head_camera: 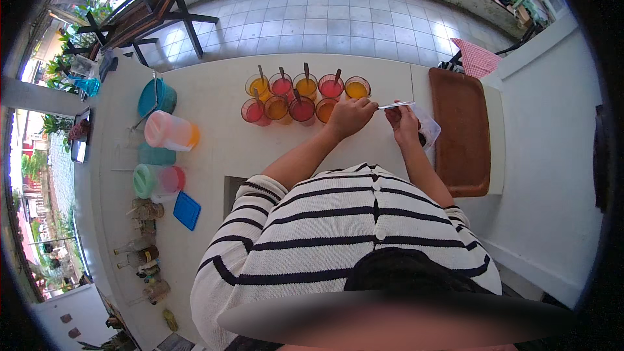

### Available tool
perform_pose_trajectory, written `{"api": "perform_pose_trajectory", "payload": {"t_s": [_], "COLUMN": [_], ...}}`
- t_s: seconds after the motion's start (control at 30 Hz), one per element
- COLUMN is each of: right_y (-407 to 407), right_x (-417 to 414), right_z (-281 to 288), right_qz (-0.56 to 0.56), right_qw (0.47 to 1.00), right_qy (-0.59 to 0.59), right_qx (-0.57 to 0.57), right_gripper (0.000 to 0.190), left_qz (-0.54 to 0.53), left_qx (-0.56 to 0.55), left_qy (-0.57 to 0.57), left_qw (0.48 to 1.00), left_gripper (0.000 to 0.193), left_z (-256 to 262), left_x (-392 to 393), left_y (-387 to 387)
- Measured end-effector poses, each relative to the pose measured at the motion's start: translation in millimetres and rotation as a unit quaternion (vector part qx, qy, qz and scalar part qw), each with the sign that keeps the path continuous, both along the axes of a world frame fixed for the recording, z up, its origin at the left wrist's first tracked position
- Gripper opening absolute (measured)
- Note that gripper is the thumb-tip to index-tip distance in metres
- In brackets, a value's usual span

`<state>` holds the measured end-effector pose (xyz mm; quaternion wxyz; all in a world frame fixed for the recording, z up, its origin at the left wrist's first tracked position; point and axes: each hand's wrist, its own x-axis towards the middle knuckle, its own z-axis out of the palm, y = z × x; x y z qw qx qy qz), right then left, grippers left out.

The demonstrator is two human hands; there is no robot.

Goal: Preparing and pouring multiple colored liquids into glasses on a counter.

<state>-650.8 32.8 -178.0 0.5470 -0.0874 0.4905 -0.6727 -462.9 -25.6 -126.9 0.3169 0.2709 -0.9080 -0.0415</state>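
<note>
Two rows of drinking glasses stand on the white counter, some with red drink (253, 111), others with orange or yellow drink (357, 89). Spoons (306, 70) lean in several of them. My left hand (353, 116) is closed on one end of a slim metal utensil (396, 105), likely a spoon, just right of the front row. The fingertips of my right hand (403, 122) are at the utensil's other end. A clear plastic bag (430, 128) lies beside my right hand, partly hidden by it. At the back row's right end, the yellow drink's glass has no spoon showing.
A brown tray (460, 131) lies to the right. At the left stand a pink-lidded pitcher (168, 130), a green-lidded pitcher (152, 181), a teal bucket (157, 97), a blue lid (187, 210) and several glass bottles and jars (146, 255). A white wall (546, 156) bounds the right side.
</note>
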Motion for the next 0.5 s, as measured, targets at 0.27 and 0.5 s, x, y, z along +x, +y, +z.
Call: {"api": "perform_pose_trajectory", "payload": {"t_s": [0.27, 0.5], "right_y": [0.5, -4.5], "right_x": [-0.5, 5.1], "right_z": [4.3, 1.5], "right_qz": [0.016, -0.025], "right_qw": [0.999, 0.999], "right_qy": [-0.018, 0.026], "right_qx": [-0.047, -0.02], "right_gripper": [0.022, 0.017], "left_qz": [0.021, 0.011], "left_qx": [0.037, -0.046], "left_qy": [-0.059, -0.047], "left_qw": [0.997, 0.998], "left_gripper": [0.016, 0.013], "left_z": [-2.8, -6.4], "left_x": [0.0, -2.3], "left_y": [-1.6, -6.3]}}
